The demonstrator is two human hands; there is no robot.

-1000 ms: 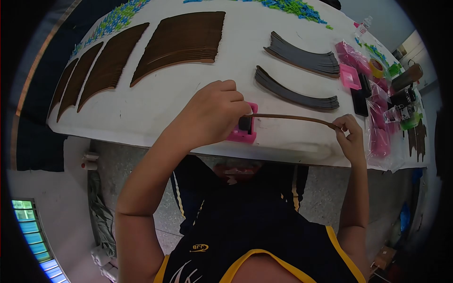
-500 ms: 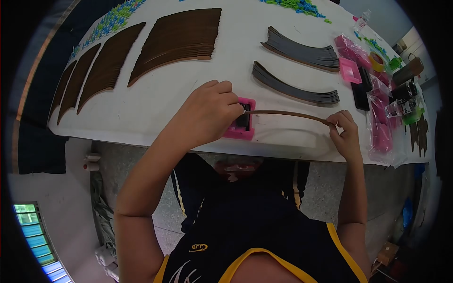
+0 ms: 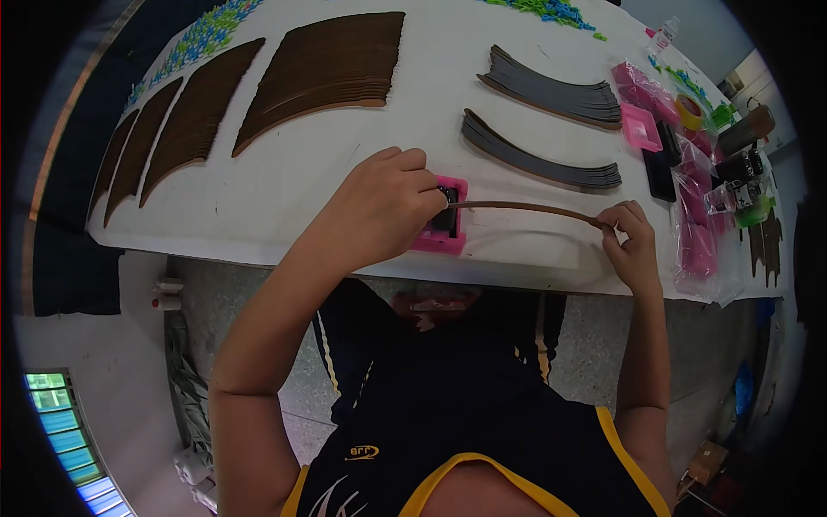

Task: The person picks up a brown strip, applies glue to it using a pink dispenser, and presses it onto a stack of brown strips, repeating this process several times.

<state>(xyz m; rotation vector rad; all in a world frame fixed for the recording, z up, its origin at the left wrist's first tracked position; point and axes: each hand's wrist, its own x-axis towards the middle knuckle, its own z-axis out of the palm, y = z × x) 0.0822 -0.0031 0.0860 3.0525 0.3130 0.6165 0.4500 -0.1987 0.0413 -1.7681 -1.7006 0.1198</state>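
Observation:
A thin, slightly bowed brown strip (image 3: pixel 525 207) stretches between my two hands just above the table. Closed at the strip's left end is my left hand (image 3: pixel 392 202), its fingertips partly hidden from view. My right hand (image 3: pixel 631 237) pinches the other end between thumb and fingers. Beside and partly under my left hand sits a small pink tray (image 3: pixel 461 228) with a black block or pad (image 3: pixel 446 220) inside. Beyond the strip lie two curved stacks of dark grey strips, the nearer stack (image 3: pixel 538 161) and the farther stack (image 3: pixel 551 90).
Fanned brown strips (image 3: pixel 323 69) cover the table's left side in several groups. Green and blue small pieces (image 3: pixel 202 39) lie along the far edge. On the right are an open pink box (image 3: pixel 639 127), a black phone (image 3: pixel 659 175), bagged pink items (image 3: pixel 696 246) and yellow tape (image 3: pixel 687 112).

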